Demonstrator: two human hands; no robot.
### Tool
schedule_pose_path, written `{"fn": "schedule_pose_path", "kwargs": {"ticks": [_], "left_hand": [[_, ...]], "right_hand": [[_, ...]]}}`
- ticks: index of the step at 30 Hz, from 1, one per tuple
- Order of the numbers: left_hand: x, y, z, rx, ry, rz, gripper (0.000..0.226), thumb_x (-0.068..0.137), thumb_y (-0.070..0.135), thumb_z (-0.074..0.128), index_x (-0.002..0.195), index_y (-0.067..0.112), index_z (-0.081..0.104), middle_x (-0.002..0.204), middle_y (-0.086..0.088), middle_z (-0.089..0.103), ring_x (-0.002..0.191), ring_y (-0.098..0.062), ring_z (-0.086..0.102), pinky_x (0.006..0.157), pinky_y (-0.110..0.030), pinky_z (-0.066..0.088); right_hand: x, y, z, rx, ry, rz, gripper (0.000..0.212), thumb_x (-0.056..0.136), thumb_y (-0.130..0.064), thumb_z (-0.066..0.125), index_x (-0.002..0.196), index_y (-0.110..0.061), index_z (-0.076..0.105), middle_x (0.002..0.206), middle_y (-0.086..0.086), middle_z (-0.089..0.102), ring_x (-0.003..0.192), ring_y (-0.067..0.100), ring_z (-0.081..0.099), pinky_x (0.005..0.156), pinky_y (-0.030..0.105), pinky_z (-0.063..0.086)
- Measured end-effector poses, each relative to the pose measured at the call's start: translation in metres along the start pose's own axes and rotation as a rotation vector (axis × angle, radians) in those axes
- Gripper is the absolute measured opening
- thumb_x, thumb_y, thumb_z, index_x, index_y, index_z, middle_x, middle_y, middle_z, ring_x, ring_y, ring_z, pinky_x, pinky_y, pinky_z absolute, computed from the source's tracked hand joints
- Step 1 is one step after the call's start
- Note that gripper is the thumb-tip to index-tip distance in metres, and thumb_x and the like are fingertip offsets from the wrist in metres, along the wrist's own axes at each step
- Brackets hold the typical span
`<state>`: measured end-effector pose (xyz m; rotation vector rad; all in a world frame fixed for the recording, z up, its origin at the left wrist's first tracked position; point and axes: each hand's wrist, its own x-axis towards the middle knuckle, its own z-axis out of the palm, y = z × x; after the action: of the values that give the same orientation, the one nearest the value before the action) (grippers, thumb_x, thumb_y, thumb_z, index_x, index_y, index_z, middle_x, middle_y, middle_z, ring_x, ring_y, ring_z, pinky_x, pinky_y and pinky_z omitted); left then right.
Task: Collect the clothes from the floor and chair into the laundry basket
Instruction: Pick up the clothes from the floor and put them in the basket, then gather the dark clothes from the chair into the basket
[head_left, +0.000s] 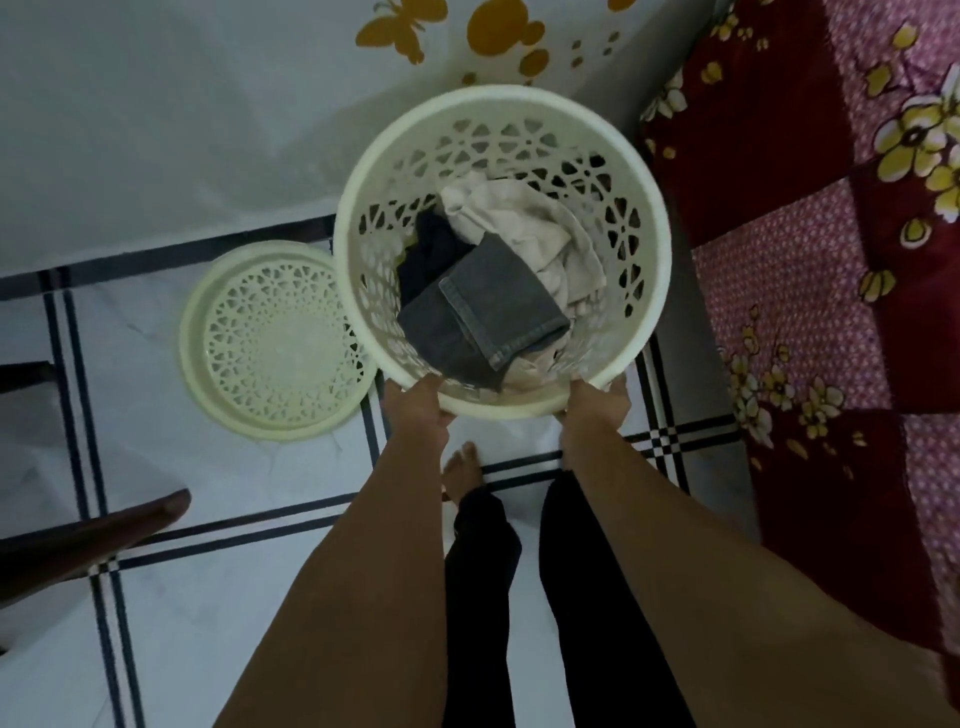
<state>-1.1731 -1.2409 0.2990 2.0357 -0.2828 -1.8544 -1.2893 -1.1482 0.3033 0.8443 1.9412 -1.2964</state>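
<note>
A cream plastic laundry basket (363, 171) with a lace-cut wall stands in the middle of the view. Inside lie grey jeans (483, 312), a beige garment (524, 228) and a dark garment (434, 249). My left hand (418, 402) grips the basket's near rim on the left. My right hand (595, 402) grips the same rim on the right, fingers curled over the edge. Whether the basket rests on the floor or is lifted cannot be told.
The basket's round cream lid (275, 343) lies upside down on the white tiled floor to the left. A bed with a red flowered cover (831, 260) runs along the right. A dark chair part (88, 540) juts in at lower left. My bare foot (462, 467) stands below the basket.
</note>
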Motion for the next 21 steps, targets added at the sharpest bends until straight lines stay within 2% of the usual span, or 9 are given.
{"fn": "schedule_pose_path", "kwargs": {"ticks": [4, 8, 12, 14, 15, 17, 18, 19, 21], "left_hand": [[-0.006, -0.016, -0.057, -0.039, 0.025, -0.023, 0.054, 0.088, -0.008, 0.055, 0.137, 0.011, 0.043, 0.133, -0.015, 0.052, 0.106, -0.030, 0.052, 0.097, -0.052, 0.047], [-0.013, -0.035, -0.095, -0.043, 0.024, 0.006, 0.048, 0.090, -0.007, 0.052, 0.135, 0.004, 0.042, 0.124, -0.015, 0.052, 0.105, -0.029, 0.052, 0.097, -0.048, 0.047], [-0.034, -0.043, -0.121, 0.051, 0.016, 0.070, 0.059, 0.090, 0.005, 0.057, 0.144, 0.010, 0.034, 0.122, -0.011, 0.055, 0.103, -0.022, 0.054, 0.089, -0.030, 0.046], [-0.069, -0.040, -0.143, 0.078, 0.021, 0.113, 0.068, 0.089, 0.012, 0.060, 0.148, 0.015, 0.026, 0.139, -0.010, 0.048, 0.118, -0.023, 0.052, 0.098, -0.031, 0.043], [-0.088, -0.036, -0.155, 0.095, 0.012, 0.151, 0.069, 0.089, 0.014, 0.061, 0.149, 0.015, 0.026, 0.145, -0.011, 0.044, 0.126, -0.025, 0.049, 0.104, -0.034, 0.042], [-0.129, -0.022, -0.183, 0.119, -0.016, 0.212, 0.065, 0.089, 0.018, 0.061, 0.147, 0.015, 0.030, 0.147, -0.010, 0.041, 0.126, -0.025, 0.048, 0.108, -0.037, 0.041], [-0.149, -0.014, -0.199, 0.109, -0.027, 0.226, 0.064, 0.090, 0.019, 0.060, 0.146, 0.015, 0.031, 0.145, -0.008, 0.044, 0.121, -0.022, 0.049, 0.106, -0.036, 0.041], [-0.167, -0.005, -0.219, 0.084, -0.032, 0.246, 0.062, 0.090, 0.019, 0.060, 0.146, 0.015, 0.033, 0.140, -0.007, 0.046, 0.114, -0.020, 0.049, 0.102, -0.033, 0.041], [-0.202, 0.019, -0.259, 0.039, -0.030, 0.296, 0.058, 0.091, 0.020, 0.059, 0.144, 0.015, 0.035, 0.133, -0.007, 0.049, 0.106, -0.017, 0.047, 0.094, -0.030, 0.040]], "right_hand": [[-0.021, 0.036, -0.005, 0.044, -0.063, 0.037, 0.066, 0.088, 0.002, 0.060, 0.145, -0.023, 0.037, 0.133, 0.011, 0.058, 0.118, 0.031, 0.058, 0.104, 0.048, 0.046], [-0.037, 0.063, -0.017, -0.019, -0.126, 0.039, 0.059, 0.088, -0.002, 0.061, 0.142, -0.016, 0.042, 0.129, 0.013, 0.059, 0.117, 0.032, 0.057, 0.104, 0.047, 0.046], [-0.068, 0.078, -0.035, -0.195, -0.259, 0.003, 0.033, 0.087, -0.012, 0.062, 0.119, -0.001, 0.058, 0.098, 0.010, 0.055, 0.088, 0.025, 0.053, 0.098, 0.041, 0.049], [-0.110, 0.077, -0.049, -0.283, -0.363, -0.046, 0.002, 0.088, -0.012, 0.059, 0.088, -0.010, 0.060, 0.079, 0.004, 0.049, 0.069, 0.019, 0.047, 0.085, 0.036, 0.046], [-0.134, 0.073, -0.054, -0.332, -0.418, -0.078, 0.007, 0.089, -0.012, 0.059, 0.083, -0.014, 0.056, 0.072, 0.002, 0.047, 0.063, 0.016, 0.045, 0.080, 0.034, 0.043], [-0.187, 0.065, -0.063, -0.416, -0.525, -0.156, 0.004, 0.090, -0.015, 0.059, 0.091, -0.013, 0.056, 0.071, 0.004, 0.045, 0.061, 0.015, 0.043, 0.075, 0.032, 0.040], [-0.211, 0.063, -0.065, -0.473, -0.578, -0.209, 0.016, 0.090, -0.017, 0.060, 0.097, -0.003, 0.060, 0.075, 0.006, 0.046, 0.065, 0.017, 0.044, 0.075, 0.032, 0.039], [-0.237, 0.062, -0.065, -0.522, -0.621, -0.263, 0.033, 0.091, -0.018, 0.060, 0.111, 0.007, 0.058, 0.083, 0.010, 0.050, 0.073, 0.022, 0.049, 0.077, 0.033, 0.042], [-0.292, 0.060, -0.062, -0.629, -0.687, -0.334, 0.052, 0.091, -0.019, 0.060, 0.133, 0.008, 0.045, 0.115, 0.020, 0.060, 0.102, 0.034, 0.060, 0.092, 0.042, 0.050]]}}
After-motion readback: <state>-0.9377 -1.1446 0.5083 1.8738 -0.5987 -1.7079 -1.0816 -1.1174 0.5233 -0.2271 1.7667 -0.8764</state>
